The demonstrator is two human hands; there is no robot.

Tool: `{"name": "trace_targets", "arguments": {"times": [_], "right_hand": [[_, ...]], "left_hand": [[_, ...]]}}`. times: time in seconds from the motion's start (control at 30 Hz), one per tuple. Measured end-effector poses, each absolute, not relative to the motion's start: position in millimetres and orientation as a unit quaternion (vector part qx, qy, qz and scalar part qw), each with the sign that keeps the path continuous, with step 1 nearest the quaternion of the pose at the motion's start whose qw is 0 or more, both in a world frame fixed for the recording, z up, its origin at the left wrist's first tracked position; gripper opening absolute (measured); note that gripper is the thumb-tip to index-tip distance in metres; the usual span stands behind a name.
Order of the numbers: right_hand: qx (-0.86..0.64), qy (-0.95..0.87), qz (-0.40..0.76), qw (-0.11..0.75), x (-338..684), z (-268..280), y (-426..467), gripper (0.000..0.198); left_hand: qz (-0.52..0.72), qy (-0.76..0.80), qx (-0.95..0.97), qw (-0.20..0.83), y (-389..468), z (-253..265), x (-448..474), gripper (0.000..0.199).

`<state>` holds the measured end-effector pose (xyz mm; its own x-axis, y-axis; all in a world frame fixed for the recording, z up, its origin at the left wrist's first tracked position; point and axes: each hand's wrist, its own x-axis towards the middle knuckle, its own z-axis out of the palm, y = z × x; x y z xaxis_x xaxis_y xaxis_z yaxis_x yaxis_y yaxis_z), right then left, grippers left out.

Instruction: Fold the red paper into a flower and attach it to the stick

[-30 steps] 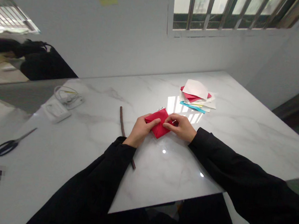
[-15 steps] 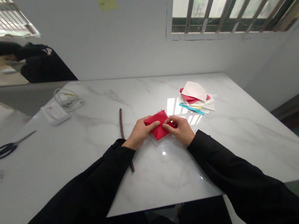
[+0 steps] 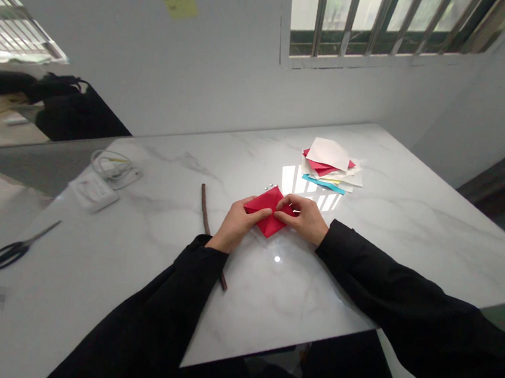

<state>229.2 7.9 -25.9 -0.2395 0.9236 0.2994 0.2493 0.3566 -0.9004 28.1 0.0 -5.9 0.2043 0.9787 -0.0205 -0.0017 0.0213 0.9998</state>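
Observation:
A red folded sheet of paper, diamond-shaped with creases meeting near its middle, is held between both hands just over the white marbled table. My left hand is closed on its left corner, thumb lying on top toward the centre. The fingers of my right hand pinch the paper at the right side, fingertips close to the left thumb. Parts of the paper under the fingers are hidden. A thin brown stick lies to the left, partly covered by my left sleeve.
Behind the hands to the right is a stack of coloured paper, white, red and blue. At the left lie scissors, a white box and a coiled cable. A wall with a barred window borders the table's back.
Both hands stay on the red paper in nearly the same place. My left thumb has slid slightly toward the paper's centre.

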Motion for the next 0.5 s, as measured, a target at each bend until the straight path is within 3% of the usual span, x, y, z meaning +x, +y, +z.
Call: {"name": "trace_targets", "arguments": {"times": [0.2, 0.33, 0.5], "right_hand": [[-0.413, -0.676, 0.398, 0.463, 233, -24, 14, 0.029], [-0.464, -0.666, 0.324, 0.485, 249, -27, 32, 0.022], [-0.534, -0.686, 0.244, 0.430, 257, -40, 60, 0.017]], "left_hand": [[0.460, 0.468, 0.504, 0.561, 5, 2, 18, 0.038], [0.586, 0.483, 0.388, 0.523, 20, 13, -8, 0.043], [0.642, 0.485, 0.329, 0.494, 29, 16, -25, 0.038]]}}
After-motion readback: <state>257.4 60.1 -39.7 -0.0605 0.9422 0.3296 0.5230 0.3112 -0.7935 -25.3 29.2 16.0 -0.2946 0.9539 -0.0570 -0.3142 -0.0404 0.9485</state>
